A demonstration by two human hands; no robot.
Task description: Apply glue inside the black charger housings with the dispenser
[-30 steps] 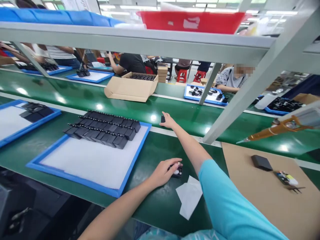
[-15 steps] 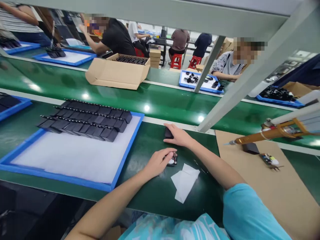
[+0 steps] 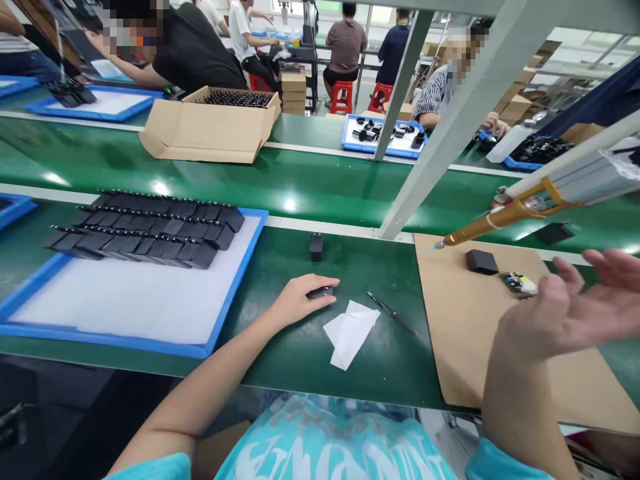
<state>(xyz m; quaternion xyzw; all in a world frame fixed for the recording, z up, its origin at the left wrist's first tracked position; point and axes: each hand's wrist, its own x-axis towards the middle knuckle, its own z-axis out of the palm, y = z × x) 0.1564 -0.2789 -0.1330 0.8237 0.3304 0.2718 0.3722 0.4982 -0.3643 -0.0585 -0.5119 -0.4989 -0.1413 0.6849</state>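
My left hand [image 3: 306, 298] is curled round a small circuit board [image 3: 321, 292] on the green bench, covering most of it. Just beyond stands a black plug adapter [image 3: 316, 247] with its prongs up, untouched. My right hand [image 3: 565, 310] is raised over the right side, fingers spread and nothing in it. Under and beside it on the cardboard sheet [image 3: 465, 340] lie another circuit board [image 3: 519, 283] with a white part and an open black casing [image 3: 481, 262]. White paper pieces [image 3: 353, 333] and tweezers [image 3: 393, 312] lie nearer to me.
Left is a blue-rimmed tray [image 3: 240, 267] with rows of black adapters [image 3: 150, 233]. A brown-nozzled dispenser gun [image 3: 490, 227] hangs over the cardboard. A slanted grey post [image 3: 440, 133] rises at the bench's back. Across the green belt are an open carton [image 3: 200, 137] and several co-workers.
My right hand has let go of the black adapter, leaving it upright, and swung up to the right. My left hand stays on the circuit board. The tweezers now show fully.
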